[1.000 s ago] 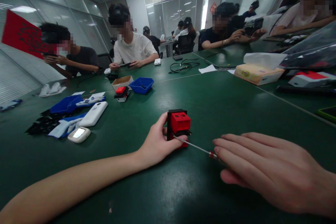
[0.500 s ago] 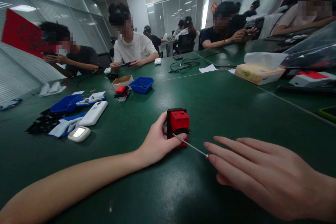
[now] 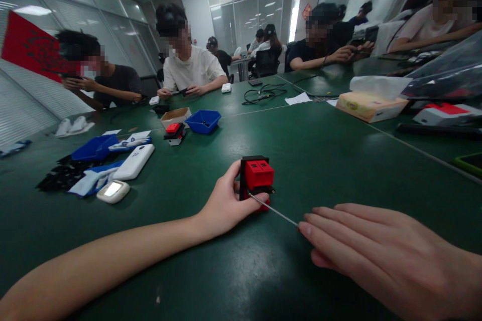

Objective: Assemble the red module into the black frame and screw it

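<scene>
My left hand (image 3: 226, 200) grips a red-and-black socket-like module (image 3: 259, 174) just over the table, with the thumb across its front. Two small slots show in its red top. A thin metal screwdriver shaft (image 3: 280, 213) runs from the module's black plate, by my left thumb, to the fingertips of my right hand (image 3: 380, 251). Those fingers lie together, and the thumb and fingertips pinch the shaft's near end. The handle is hidden by the hand.
Beyond my left arm are a white phone-like device (image 3: 134, 162), a small white gadget (image 3: 113, 191), gloves and a blue bin (image 3: 96, 147). Farther back stand another red-and-black module (image 3: 174, 133) and a second blue bin (image 3: 203, 121). A tissue pack (image 3: 371, 103) lies right. Several people sit around.
My right fingers have drawn closer together and curled, and the hand has shifted slightly down. The module and my left hand stay almost where they were.
</scene>
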`<act>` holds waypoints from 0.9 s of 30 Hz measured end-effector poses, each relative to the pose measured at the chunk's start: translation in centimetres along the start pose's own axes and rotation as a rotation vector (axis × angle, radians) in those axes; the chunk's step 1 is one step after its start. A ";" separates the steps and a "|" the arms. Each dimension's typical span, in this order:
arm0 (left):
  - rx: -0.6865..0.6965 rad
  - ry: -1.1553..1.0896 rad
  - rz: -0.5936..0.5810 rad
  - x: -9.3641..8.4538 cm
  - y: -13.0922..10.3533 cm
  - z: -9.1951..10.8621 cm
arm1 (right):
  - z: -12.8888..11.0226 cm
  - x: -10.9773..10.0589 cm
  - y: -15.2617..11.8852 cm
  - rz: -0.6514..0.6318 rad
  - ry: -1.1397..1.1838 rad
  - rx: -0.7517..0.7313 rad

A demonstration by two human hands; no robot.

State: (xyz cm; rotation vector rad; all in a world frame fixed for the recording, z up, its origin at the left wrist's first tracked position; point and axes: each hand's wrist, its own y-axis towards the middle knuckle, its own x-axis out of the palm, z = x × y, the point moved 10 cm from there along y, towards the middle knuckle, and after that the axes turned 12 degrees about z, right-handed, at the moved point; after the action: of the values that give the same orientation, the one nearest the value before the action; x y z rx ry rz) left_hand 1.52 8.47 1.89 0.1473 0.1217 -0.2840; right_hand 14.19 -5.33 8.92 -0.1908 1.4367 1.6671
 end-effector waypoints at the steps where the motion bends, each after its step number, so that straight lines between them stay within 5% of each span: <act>1: 0.000 0.006 -0.008 0.1 -0.1 0.0 | 0.3 -0.3 -0.1 0.019 -0.005 0.018; 12: 0.009 0.004 -0.033 0.3 -0.2 0.2 | -0.8 0.2 0.4 -0.012 -0.052 -0.043; 20: 0.018 0.002 -0.038 0.4 -0.2 0.4 | 1.4 -0.5 0.2 0.039 0.038 0.087; 27: -0.002 -0.014 -0.038 0.4 -0.2 0.2 | -0.5 0.1 0.6 -0.023 -0.025 -0.027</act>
State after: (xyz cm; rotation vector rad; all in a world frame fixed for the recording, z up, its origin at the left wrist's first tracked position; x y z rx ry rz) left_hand 1.85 8.08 2.04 0.1413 0.1113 -0.3232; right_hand 13.50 -5.64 9.12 -0.2005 1.3893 1.6648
